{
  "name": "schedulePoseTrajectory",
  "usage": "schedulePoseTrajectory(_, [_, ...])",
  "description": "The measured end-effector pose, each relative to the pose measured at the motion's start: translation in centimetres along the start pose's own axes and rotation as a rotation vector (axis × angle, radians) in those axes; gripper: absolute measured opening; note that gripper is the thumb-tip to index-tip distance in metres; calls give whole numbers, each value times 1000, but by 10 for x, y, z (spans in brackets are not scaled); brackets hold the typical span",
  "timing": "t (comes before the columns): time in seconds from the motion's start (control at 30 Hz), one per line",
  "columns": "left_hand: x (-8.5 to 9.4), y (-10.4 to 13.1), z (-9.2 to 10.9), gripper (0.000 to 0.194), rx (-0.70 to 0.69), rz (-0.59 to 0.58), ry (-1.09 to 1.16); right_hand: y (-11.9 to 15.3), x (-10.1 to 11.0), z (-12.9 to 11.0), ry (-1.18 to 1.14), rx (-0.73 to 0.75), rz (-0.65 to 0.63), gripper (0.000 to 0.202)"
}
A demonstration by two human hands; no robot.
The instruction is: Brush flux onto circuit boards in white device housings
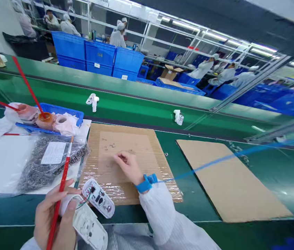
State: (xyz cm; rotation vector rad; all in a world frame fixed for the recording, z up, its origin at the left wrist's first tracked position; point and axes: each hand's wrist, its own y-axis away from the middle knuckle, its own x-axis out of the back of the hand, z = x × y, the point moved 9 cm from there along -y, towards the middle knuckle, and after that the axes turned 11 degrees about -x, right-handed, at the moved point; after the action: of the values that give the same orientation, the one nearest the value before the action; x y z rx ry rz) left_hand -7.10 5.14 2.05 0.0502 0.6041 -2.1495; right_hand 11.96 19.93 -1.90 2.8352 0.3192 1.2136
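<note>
The left hand (58,212) grips a red brush (64,173) and opened white housing (88,222), probably to spare its wires (87,198); the right hand (130,167), grip indeterminable, is beside small metal parts (112,145) spread on cardboard (147,190), presumably for reach.

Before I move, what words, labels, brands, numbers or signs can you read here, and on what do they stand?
No text is readable.
Paper label with the clear bag: lines of print, too small to read.
White tags on the blue bins: too small and blurred.
Pale mark on the middle bin's side: too blurred.
White case in the left hand: no lettering I can make out.
</note>
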Motion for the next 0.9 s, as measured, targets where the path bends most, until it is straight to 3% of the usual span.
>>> schedulePoseTrajectory(0.1, [3,2,-9,25,56,-15,-14,-2,-8,3,39,27,-56,2])
schedulePoseTrajectory(0.43, [13,11,-24,23,181,53,-45,-15,-25,6,130,-6,-204,8])
schedulePoseTrajectory(0.6, [14,14,-35,26,291,81,-25,-8,-30,-2,194,5,-260,10])
schedulePoseTrajectory(0.77, [12,11,-40,19,279,34,-19,4,-31,-15,193,85,-310,19])
schedulePoseTrajectory(0.9, [0,7,-36,13,235,8,33,7,-44,-9,202,94,-396,16])
